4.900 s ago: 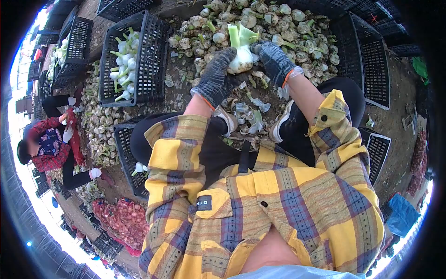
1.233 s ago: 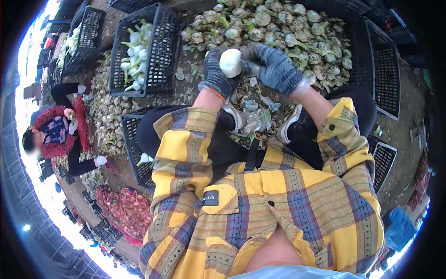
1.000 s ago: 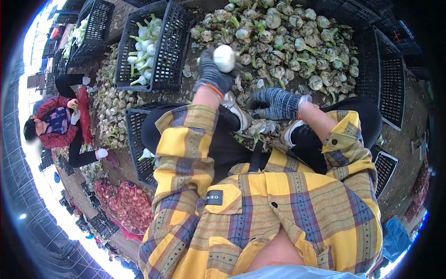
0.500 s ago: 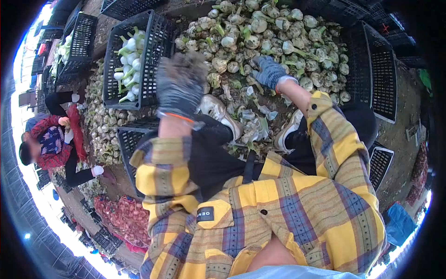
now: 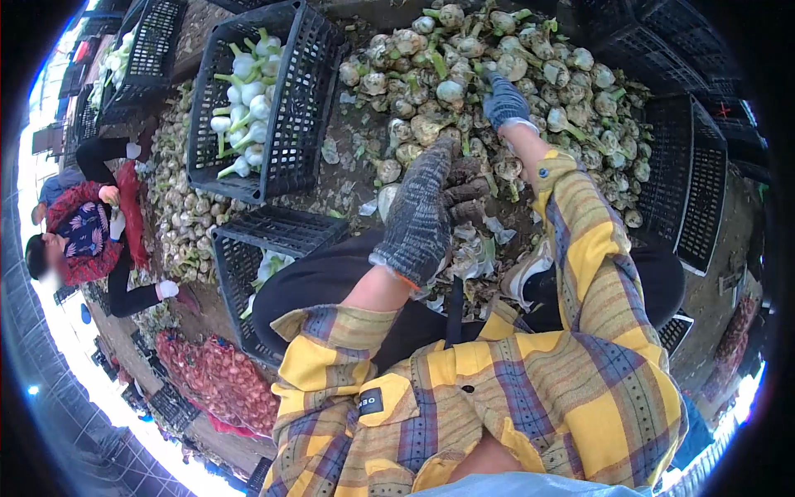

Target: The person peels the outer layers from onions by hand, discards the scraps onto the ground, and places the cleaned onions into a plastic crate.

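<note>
My left hand [image 5: 426, 207], in a grey knitted glove with dirty dark fingers, hangs over the near edge of a garlic pile [image 5: 571, 103]. Its fingers are apart and I see nothing held in them. Stretched farther forward, my right hand [image 5: 505, 101] wears a blue-grey glove and touches the bulbs in the pile. A garlic bulb [image 5: 511, 66] lies right beside its fingertips; the back of the hand hides most of the grip. Loose peeled skins [image 5: 472, 255] lie on the ground between my shoes.
A black crate [image 5: 290, 108] of cleaned white garlic stands at left. Another crate [image 5: 277, 219], nearer my knee, holds a few bulbs. Crates [image 5: 700, 182] also stand at right. A person [image 5: 87, 224] sits at far left, near red net sacks [image 5: 219, 381].
My left hand has moved right, away from the crate side to in front of the pile. My right hand has reached farther forward into the bulbs. The view has shifted slightly.
</note>
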Available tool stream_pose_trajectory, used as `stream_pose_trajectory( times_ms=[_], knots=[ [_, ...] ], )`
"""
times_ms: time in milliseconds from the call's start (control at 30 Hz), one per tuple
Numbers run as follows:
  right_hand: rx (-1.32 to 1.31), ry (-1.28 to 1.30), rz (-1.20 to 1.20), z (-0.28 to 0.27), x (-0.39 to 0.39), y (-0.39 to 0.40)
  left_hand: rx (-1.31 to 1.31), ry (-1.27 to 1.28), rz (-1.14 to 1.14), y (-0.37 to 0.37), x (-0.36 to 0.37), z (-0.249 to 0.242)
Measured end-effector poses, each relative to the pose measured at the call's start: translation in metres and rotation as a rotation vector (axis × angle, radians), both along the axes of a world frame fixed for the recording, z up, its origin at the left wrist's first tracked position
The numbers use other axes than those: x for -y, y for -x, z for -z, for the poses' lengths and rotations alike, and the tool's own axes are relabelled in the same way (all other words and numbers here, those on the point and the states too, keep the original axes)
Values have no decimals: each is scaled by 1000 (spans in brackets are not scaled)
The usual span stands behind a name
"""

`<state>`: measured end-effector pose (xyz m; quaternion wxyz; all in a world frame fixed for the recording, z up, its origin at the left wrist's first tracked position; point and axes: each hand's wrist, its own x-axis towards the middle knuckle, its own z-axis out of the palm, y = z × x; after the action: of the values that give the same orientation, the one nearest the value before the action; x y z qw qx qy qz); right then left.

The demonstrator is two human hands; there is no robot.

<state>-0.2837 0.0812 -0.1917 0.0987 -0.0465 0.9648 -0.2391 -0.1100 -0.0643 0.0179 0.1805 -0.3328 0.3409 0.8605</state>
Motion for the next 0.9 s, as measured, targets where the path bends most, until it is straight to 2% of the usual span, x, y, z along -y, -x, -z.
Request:
stream_pose_trajectory(
  times_ms=[133, 200, 233, 267, 333, 367, 400, 433, 467, 533, 600, 667, 700, 733, 800, 833, 867, 900],
  knots=[
    [75, 115, 89, -45, -19, -16, -25, 133, 21, 0, -3, 12],
    [-95, 125, 17, -58, -33, -24, -92, 163, 41, -3, -2, 30],
    [-73, 289, -41, -58, -43, -26, -157, 348, 76, -3, -4, 32],
    [-78, 307, -112, -71, -45, -30, -225, 533, 108, -2, -5, 36],
    [224, 683, -72, -106, -46, -46, -275, 623, 86, -2, -14, 33],
    [494, 727, 44, -150, -42, -60, -126, 575, 88, 0, -20, 17],
    [485, 728, 50, -176, -42, -74, 26, 526, 90, 0, -25, 8],
    [560, 892, 107, -195, -41, -86, -637, 848, 404, -5, -1, 99],
    [634, 1058, 161, -209, -42, -97, -646, 851, 406, -5, -7, 81],
    [599, 1151, 173, -220, -48, -115, -204, -21, 109, -2, -27, 29],
    [575, 1333, 152, -219, -52, -129, -181, 51, 59, -2, -37, 29],
    [483, 1324, 167, -217, -52, -141, -430, 419, 72, -5, -38, 25],
    [550, 1203, 196, -220, -50, -144, -309, 472, 92, -9, -40, 16],
    [613, 1080, 224, -223, -47, -146, -314, 476, 97, -10, -41, 13],
    [516, 997, 255, -222, -42, -150, -403, 675, 101, -12, -43, 11],
    [504, 841, 185, -218, -43, -146, -403, 675, 104, -11, -43, 16],
    [491, 684, 117, -212, -44, -143, -528, 768, 80, -10, -43, 21],
    [412, 719, 127, -201, -42, -143, -654, 858, 54, -9, -43, 26]
  ],
)
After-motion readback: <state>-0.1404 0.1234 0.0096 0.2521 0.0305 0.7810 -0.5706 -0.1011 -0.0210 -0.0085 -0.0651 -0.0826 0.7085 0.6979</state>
